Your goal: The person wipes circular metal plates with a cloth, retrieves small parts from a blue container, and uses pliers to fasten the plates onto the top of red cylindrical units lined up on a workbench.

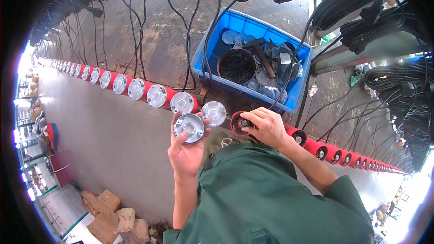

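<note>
The round metal cover (189, 127) looks stiff, light and smooth-faced, best gripped by its rim, as the left hand (184, 150) clasps it now. Just right of it, the right hand (267, 126) pinches a red housing (239, 123) on the worktop (113, 135), below the blue crate (298, 91).

A blue plastic crate (298, 91) sits beyond the workbench, holding a dark round bowl (236, 66) and a hammer (262, 56) (among silvery discs). Cardboard boxes (105, 214) lie on the floor.
</note>
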Tool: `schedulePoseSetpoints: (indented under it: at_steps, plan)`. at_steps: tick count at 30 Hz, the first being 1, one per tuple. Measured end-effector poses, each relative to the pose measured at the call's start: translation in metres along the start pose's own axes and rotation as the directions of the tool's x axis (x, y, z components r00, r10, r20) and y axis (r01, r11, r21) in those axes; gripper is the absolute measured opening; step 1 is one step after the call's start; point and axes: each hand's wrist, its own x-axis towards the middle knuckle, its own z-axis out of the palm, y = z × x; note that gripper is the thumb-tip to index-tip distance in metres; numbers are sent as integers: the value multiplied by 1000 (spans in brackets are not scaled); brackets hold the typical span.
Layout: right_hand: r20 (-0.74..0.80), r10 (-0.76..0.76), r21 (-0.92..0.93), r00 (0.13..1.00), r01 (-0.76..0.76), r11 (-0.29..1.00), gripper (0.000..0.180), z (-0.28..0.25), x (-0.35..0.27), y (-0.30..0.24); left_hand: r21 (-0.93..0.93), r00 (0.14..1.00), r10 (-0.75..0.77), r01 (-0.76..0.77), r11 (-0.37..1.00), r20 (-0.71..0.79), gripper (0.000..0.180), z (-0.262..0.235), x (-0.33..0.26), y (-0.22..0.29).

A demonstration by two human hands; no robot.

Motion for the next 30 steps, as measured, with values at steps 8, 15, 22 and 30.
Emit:
schedulePoseSetpoints:
  at_steps: [8,15,22,30]
  plan:
    - [12,-55,-37,998,55,998,44,11,-4,6,17,1000,-5,5,1000,-4,67,1,-4,-9]
    - [26,-58,-41,998,59,997,42,10,-4,6,21,999,-22,22,1000,-30,68,2,-7,-13]
    - [10,-81,-23,997,81,996,44,11,-4,8,36,999,-49,49,998,-15,67,5,-10,-19]
    - [-73,-39,70,997,44,997,56,-20,-2,-25,29,989,-134,132,991,63,53,10,-21,-41]
